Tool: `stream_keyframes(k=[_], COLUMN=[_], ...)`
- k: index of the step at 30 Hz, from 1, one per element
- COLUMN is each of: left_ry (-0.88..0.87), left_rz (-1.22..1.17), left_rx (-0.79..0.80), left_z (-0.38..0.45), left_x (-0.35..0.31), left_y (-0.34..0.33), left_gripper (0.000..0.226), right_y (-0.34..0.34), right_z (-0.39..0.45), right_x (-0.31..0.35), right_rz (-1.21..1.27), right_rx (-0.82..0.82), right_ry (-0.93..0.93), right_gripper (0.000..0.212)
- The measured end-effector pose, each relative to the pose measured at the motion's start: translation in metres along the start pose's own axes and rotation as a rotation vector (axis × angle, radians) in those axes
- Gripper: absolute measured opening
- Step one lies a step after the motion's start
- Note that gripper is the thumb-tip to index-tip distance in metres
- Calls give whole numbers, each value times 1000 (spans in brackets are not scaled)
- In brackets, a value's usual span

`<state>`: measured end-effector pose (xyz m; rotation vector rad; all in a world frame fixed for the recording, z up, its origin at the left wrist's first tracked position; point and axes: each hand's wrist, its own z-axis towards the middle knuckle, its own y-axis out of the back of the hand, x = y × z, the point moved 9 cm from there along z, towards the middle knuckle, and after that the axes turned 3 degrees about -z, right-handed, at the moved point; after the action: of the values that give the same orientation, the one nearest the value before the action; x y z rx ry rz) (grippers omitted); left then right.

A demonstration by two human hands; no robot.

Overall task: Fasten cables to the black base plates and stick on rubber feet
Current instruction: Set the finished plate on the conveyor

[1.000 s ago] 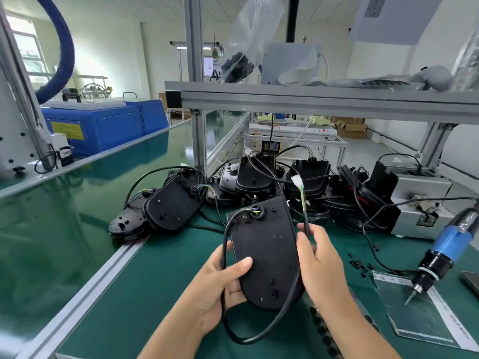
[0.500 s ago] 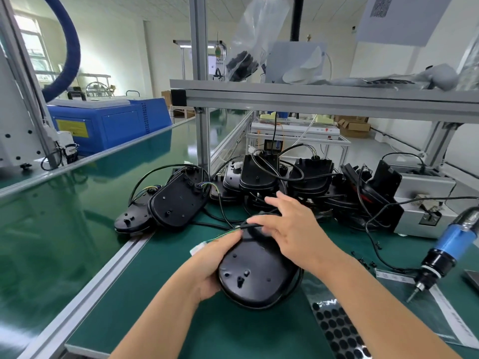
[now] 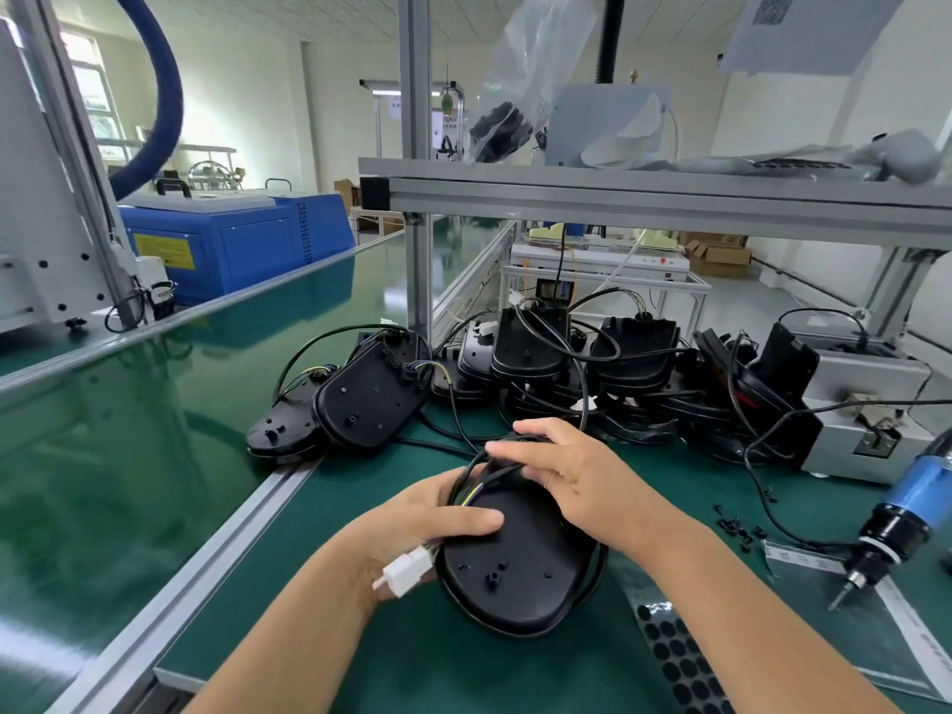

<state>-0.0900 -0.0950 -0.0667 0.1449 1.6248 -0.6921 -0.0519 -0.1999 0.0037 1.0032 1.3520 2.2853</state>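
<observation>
Current base plate is flat on the green mat right in front of me, narrow end toward me, underside up. My left hand grips its left edge with the thumb lying across the top; the white connector sits against that wrist, coloured wires running up from it. My right hand is curled over the far end, fingers bunched on the black cable where it meets the plate. So both hands are closed on something: left on the plate, right on the cable.

Progress, as I judge it: cable is looped round this plate but I can't tell whether it's clamped or screwed down, since my fingers hide that spot. No rubber feet visible on the plate's exposed face, so that step looks open. The sheet of rubber feet lies just beside the plate, to my right. Electric screwdriver hangs to the right, untouched. A pile of plates with loose cables waits behind, two more plates off to the left; which are finished I can't say.

Versus half a second ago: plate is in about the same place, left thumb has come up onto its face, connector has swung from the far left side down to my wrist, right hand sits lower on the cable end.
</observation>
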Motion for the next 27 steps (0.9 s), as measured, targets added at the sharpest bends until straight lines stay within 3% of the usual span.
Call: stream_keyframes(k=[5, 9, 15, 22, 27], left_ry=[-147, -249, -389, -513, -491], left_rz=[-145, -235, -277, -298, -294], left_rx=[-303, -539, -819, -1234, -1556], left_z=[-25, -66, -149, -284, -382], left_x=[-22, -37, -46, -47, -54], left_y=[31, 65, 111, 169, 230], left_gripper=[52, 50, 45, 30, 31], right_y=[-2, -27, -90, -181, -215], right_z=[13, 35, 76, 105, 103], right_x=[5, 31, 103, 197, 205], right_rz=[35, 214, 346, 507, 439], right_rx=[-220, -282, -189, 47, 111], right_ry=[-67, -90, -68, -25, 21], right_gripper=[65, 54, 41, 31, 13])
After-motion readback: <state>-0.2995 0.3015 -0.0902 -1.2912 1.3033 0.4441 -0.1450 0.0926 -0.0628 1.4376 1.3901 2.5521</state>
